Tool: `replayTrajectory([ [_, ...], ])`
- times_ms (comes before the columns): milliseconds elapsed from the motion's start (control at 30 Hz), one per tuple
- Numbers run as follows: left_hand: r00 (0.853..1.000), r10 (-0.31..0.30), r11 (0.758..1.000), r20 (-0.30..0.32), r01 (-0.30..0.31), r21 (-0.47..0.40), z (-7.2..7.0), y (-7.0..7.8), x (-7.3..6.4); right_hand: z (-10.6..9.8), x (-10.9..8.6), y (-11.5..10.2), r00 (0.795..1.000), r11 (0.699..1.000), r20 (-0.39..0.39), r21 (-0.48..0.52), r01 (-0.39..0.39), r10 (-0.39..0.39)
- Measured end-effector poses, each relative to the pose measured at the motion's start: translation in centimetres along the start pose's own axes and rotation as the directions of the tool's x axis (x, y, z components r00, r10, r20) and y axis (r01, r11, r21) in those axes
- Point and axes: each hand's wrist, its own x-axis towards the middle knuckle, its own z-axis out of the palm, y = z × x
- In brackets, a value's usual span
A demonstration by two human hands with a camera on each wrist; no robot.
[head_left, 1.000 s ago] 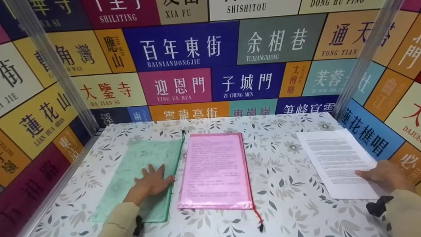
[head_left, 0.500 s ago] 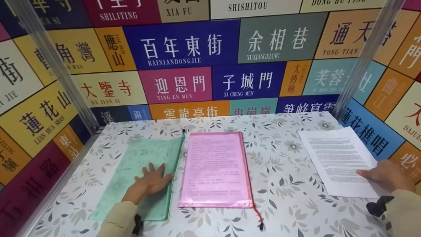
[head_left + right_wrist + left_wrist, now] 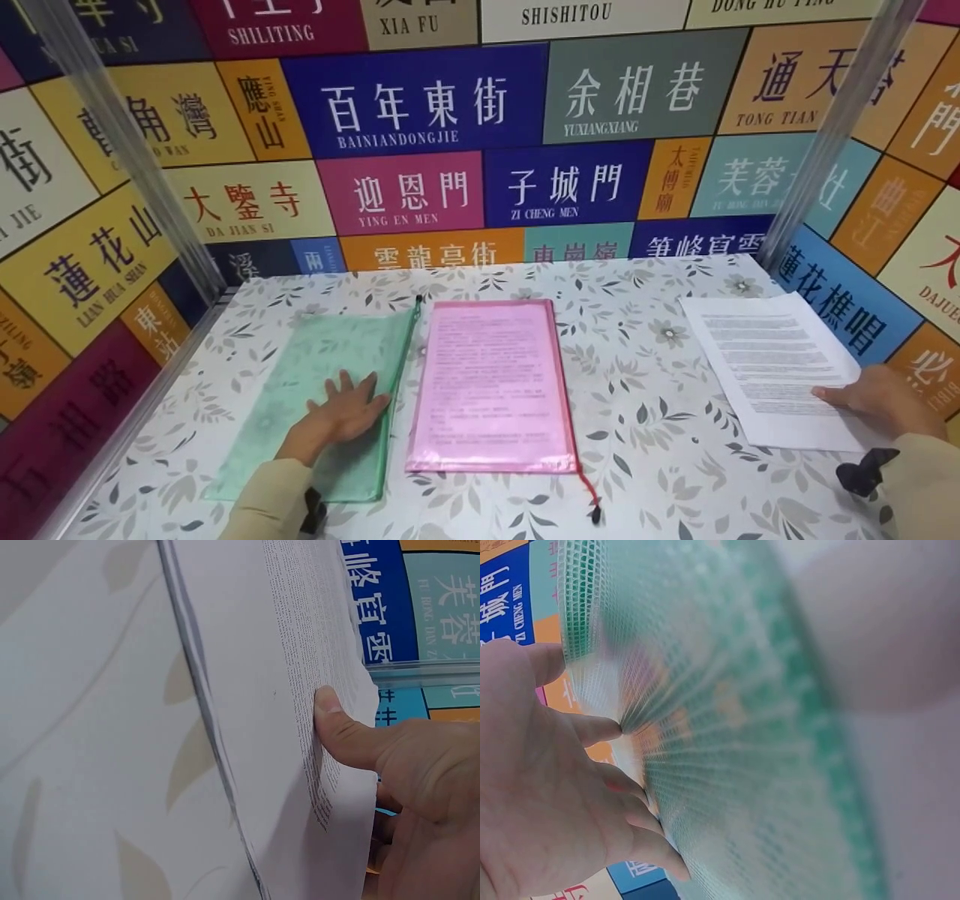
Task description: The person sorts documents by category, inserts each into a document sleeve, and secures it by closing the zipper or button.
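My left hand (image 3: 337, 418) rests on a green mesh zip pouch (image 3: 330, 337) at the left of the table, fingers spread. In the left wrist view, the fingertips touch the pouch's mesh (image 3: 727, 765). Beside it lies a pink zip folder (image 3: 491, 390) with a printed sheet showing through; neither hand touches it. At the right, my right hand (image 3: 885, 401) grips the edge of a stack of printed paper (image 3: 772, 367). In the right wrist view, the thumb (image 3: 341, 727) lies on the printed face and the other fingers are partly hidden behind the paper's edge.
A white cloth with a leaf pattern covers the table (image 3: 637, 480). Clear upright posts (image 3: 810, 142) stand at its back corners. Behind rises a wall of colourful street-name panels (image 3: 412, 105). A red zip cord (image 3: 589, 495) trails from the pink folder.
My left hand has shifted very slightly to the left on the green pouch. The right hand stays at the paper's edge, and the pink folder has not moved.
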Motion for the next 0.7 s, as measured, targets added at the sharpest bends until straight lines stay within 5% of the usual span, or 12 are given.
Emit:
replayTrajectory([
  [700,0.999,0.031,0.999,-0.008,-0.032,-0.015,0.07,-0.51,0.20,0.11,-0.62,0.31,0.999,0.999,0.005,0.025,0.033,-0.033],
])
